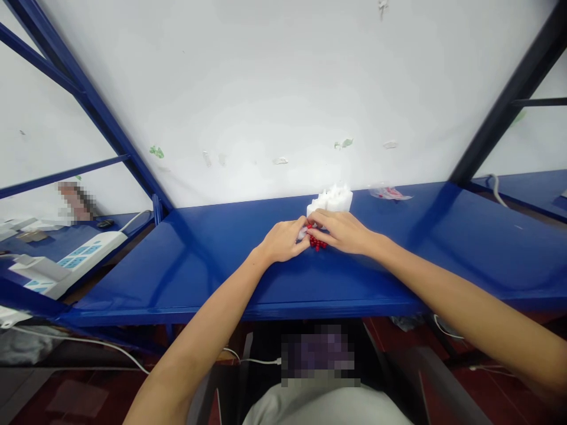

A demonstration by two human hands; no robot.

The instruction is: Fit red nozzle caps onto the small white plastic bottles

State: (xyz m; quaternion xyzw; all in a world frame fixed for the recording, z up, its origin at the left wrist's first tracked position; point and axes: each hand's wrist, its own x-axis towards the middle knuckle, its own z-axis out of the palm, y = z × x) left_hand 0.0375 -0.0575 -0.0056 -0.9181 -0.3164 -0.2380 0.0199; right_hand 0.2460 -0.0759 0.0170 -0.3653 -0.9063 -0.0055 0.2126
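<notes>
Here both hands meet near the far edge of the blue worktop (pixel 212 260). The left hand (pixel 283 241) and the right hand (pixel 343 231) curl their fingers together over a small cluster of red beads (pixel 316 243), pinching at it between the fingertips. Just beyond, touching the right hand's fingers, stands a crumpled white plastic bag (pixel 332 199). Further right lies a small clear packet (pixel 390 192). On the left, well apart, sits a white power strip (pixel 75 260).
</notes>
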